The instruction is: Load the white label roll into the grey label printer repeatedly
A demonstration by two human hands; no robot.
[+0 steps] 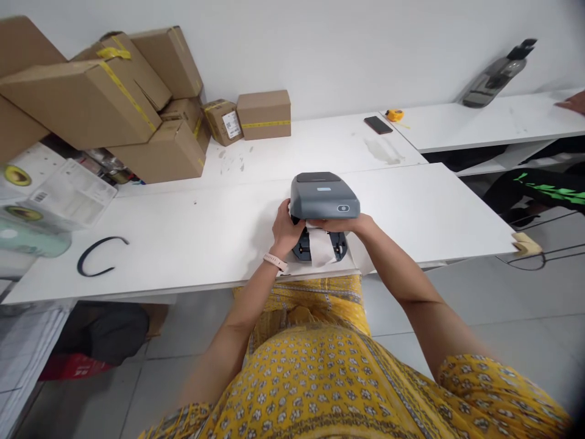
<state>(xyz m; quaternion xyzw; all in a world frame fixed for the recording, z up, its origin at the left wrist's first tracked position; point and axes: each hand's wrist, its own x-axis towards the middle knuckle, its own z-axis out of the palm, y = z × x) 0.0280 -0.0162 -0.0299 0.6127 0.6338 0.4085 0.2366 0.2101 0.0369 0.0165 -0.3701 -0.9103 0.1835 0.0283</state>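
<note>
Grey printer [325, 201]: centre of the frame, open at front, paper strip [322, 249] hanging out.
Left hand [287, 230]: curled against its left side, grip unclear.
Right hand [343, 225]: in the opening, fingers hidden; cannot tell its hold.

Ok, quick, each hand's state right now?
Left hand: curled at the left side of the printer lid; grip unclear.
Right hand: under its front edge; grip can't be told.

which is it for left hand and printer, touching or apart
Touching: the head view shows the left hand against the side of the printer, with no gap.
</note>
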